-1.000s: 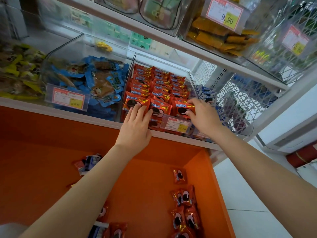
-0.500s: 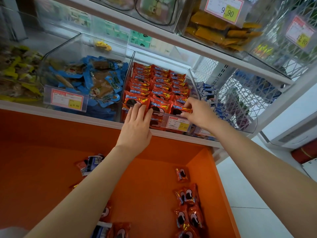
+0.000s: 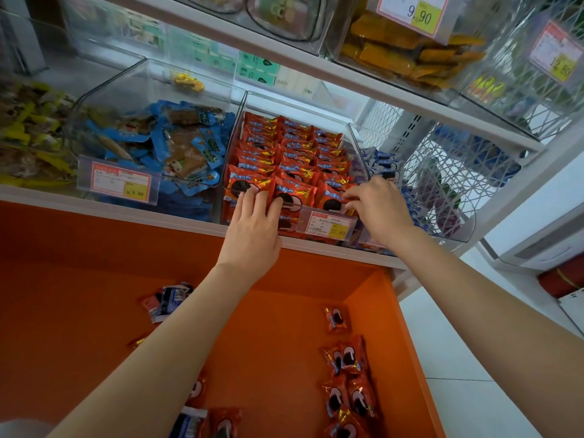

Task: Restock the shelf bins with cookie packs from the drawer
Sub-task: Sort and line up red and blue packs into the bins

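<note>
1. Left hand (image 3: 252, 226): released, fingers straight and together, fingertips pressing on the front row of red cookie packs (image 3: 294, 153) in the clear bin (image 3: 284, 101).
2. Right hand (image 3: 380, 210): fingers curled, pinching the top edge of the front-right pack (image 3: 331, 202) in the same bin, just above the price tag (image 3: 328, 224).
3. The cookie packs fill the clear bin in neat rows, standing on edge, three columns across. The bin sits on the lower shelf (image 3: 126, 210), the middle one of those in view.
4. The orange drawer (image 3: 79, 311) is pulled out below the shelf. Loose packs (image 3: 347, 358) of the same red kind lie on its floor, most of them near the right wall, a few by the bottom edge.
5. Both forearms reach over the drawer up to the bin.
6. The neighbour bin to the left holds blue snack packs (image 3: 177, 143); the one to the right holds blue-white packs (image 3: 382, 159), partly hidden by the right hand.
7. The upper shelf has yellow packs (image 3: 404, 49) in a clear bin.
</note>
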A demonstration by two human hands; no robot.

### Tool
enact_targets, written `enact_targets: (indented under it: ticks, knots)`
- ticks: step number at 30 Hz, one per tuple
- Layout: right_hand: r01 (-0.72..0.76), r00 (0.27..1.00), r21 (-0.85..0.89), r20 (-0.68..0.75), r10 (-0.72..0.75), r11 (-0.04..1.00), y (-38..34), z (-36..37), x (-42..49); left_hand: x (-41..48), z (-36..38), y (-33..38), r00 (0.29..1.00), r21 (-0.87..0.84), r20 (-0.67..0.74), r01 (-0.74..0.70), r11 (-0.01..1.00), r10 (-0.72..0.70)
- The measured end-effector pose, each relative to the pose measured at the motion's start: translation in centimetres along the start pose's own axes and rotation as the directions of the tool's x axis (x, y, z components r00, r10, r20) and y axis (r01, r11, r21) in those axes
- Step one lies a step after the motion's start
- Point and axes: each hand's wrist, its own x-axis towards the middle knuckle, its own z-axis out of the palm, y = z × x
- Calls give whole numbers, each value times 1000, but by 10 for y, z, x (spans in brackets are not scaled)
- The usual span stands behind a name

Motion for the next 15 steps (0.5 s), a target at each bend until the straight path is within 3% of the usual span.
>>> enact_targets:
  ticks: [10,15]
  knots:
    - [104,993,-238,82,-87,966,-11,-6,1,0,1,1,1000,-11,20,21,1000,-21]
    - [127,992,-130,-3,-129,983,-9,6,-11,1,0,5,999,-26,5,44,999,-44]
